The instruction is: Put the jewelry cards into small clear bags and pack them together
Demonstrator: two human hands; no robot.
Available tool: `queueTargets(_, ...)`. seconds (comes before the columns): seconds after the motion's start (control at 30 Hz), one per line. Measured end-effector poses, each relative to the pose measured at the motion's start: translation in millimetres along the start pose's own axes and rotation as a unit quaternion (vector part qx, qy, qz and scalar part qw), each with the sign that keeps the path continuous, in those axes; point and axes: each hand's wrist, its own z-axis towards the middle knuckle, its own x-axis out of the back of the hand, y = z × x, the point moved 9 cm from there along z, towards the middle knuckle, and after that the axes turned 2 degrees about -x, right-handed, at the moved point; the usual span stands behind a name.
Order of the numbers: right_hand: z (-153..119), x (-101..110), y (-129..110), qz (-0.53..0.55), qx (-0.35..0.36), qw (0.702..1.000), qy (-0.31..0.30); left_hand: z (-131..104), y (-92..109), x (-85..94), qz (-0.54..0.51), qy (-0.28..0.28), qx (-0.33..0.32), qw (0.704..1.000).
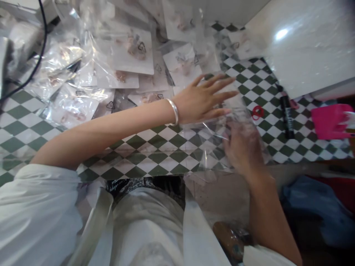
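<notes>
My left hand (206, 99), with a silver bangle (174, 112) at its wrist, lies palm down with fingers spread on a clear plastic bag (203, 136) on the table. Close by on the right, my right hand (244, 144) shows blurred through the clear plastic, its fingers curled. Whether it is inside the bag or beneath it, I cannot tell, and what its fingers hold is hidden. Just past my left hand lie several clear packets with white cards (133, 48) bearing small pinkish-gold pieces.
A checkered cloth (149, 147) covers the table. To the right are a red band (257, 112), a black marker (286, 114), a bright pink item (330, 120) and a large shiny plastic-covered sheet (310, 48). A black cable (43, 40) curves down at the left.
</notes>
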Motion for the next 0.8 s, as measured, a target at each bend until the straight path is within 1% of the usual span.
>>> queueTargets(0.07,10.2,-2.4,0.8,-0.008,-0.014,1.0,-0.017,11.6,6.7,-11.8,0.025,-0.036,-0.015,0.999)
queueTargets(0.13,18.7,-1.0,4.4,-0.017,-0.041,0.999,-0.015,18.1,8.0,-26.4,0.041,-0.057,-0.021,0.997)
queueTargets(0.23,25.8,1.9,10.1,-0.024,-0.077,0.997,0.001,19.8,10.8,-42.2,0.051,-0.058,-0.049,0.996)
queueTargets(0.3,24.7,0.9,10.4,-0.019,-0.072,0.997,-0.004,18.4,10.6,-48.5,0.06,-0.06,-0.06,0.995)
queueTargets(0.4,7.9,1.0,7.0,0.002,-0.017,0.999,-0.032,17.2,8.4,-52.6,0.075,-0.071,-0.065,0.993)
queueTargets(0.5,-27.6,10.8,5.6,0.043,0.056,0.994,-0.088,17.3,9.6,-47.8,0.073,-0.074,-0.069,0.992)
queueTargets(0.6,-66.0,28.3,0.1,0.107,0.112,0.972,-0.175,16.1,19.7,-38.5,0.076,-0.076,-0.077,0.991)
queueTargets(0.67,-80.4,39.9,-11.7,0.146,0.128,0.959,-0.206,13.4,32.0,-35.9,0.085,-0.085,-0.095,0.988)
queueTargets(0.73,-82.5,44.8,-32.6,0.176,0.133,0.955,-0.197,9.3,42.5,-40.5,0.08,-0.107,-0.109,0.985)
queueTargets(0.8,-76.4,39.6,-59.2,0.192,0.129,0.96,-0.155,4.8,46.3,-50.0,0.07,-0.13,-0.115,0.982)
